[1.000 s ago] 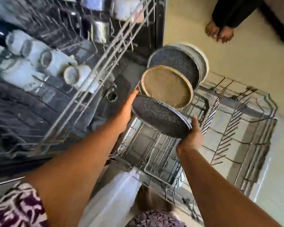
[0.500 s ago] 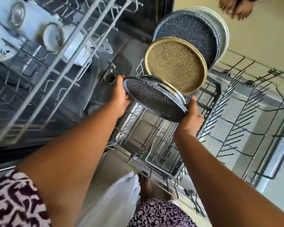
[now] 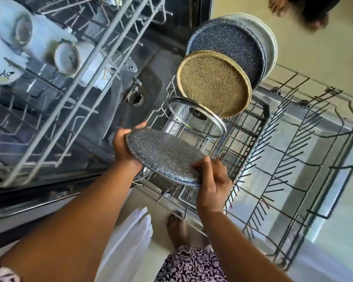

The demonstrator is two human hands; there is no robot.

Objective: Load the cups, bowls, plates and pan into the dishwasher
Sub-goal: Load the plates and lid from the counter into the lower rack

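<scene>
While both hands grip a dark speckled plate [image 3: 165,157] by its rim over the pulled-out lower rack [image 3: 306,151], the loading stands partly done. The left hand [image 3: 124,147] curls its fingers round the edge at 10 o'clock of the plate; the right hand [image 3: 211,180] pinches the edge at 4 o'clock, thumb on top. The plate lies tilted, nearly flat, above the tines at the rack's near end, not yet seated in a slot.

Just beyond it, toward 1 o'clock, a glass lid [image 3: 198,119] leans in the tines, then a tan speckled plate [image 3: 213,86], a larger dark plate [image 3: 232,45] and a pale plate [image 3: 269,41] behind that, all on edge. White cups [image 3: 67,60] sit in the upper rack [image 3: 94,64] at 10 o'clock.

The likely trouble is a clash with the glass lid: if the plate swings upright too close to it, rim could strike glass and knock the lid loose. A plate lowered across the tines rather than between them would sit askew and could tip against its neighbours. The right hand's hold looks light, so a slip while turning could drop the plate onto the wire.
</scene>
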